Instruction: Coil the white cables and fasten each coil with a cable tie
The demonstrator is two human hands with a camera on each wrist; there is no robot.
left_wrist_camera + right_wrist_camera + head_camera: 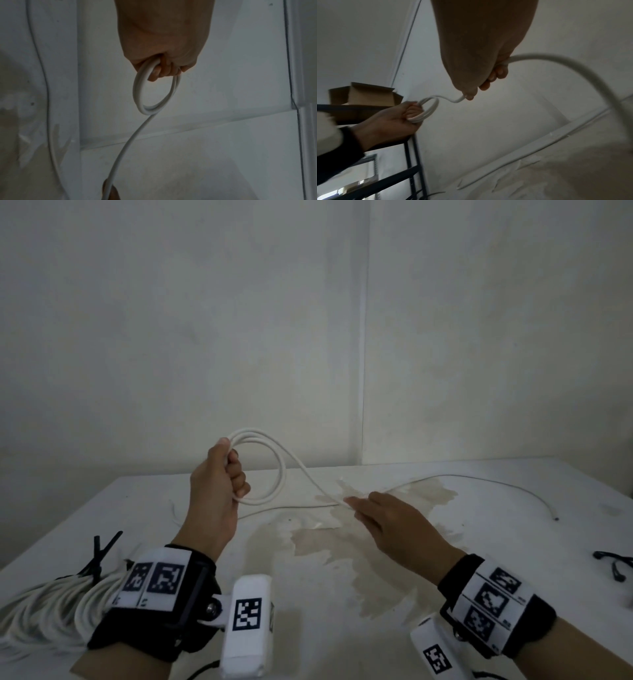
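White cable [274,453] is mid-coil above the table [513,542]. Left hand [219,484], raised, clenches its fingers around two or three finished loops, keeping them stacked so they cannot spring apart. Right hand [387,522], lower and to the right, pinches the running length between thumb and fingertips, probably to feed the next turn with light tension. Slack trails across the table to a free end [555,518] at far right. Tied bundle [48,607] with black cable ties [99,556] lies near left; spare ties [616,563] wait right.
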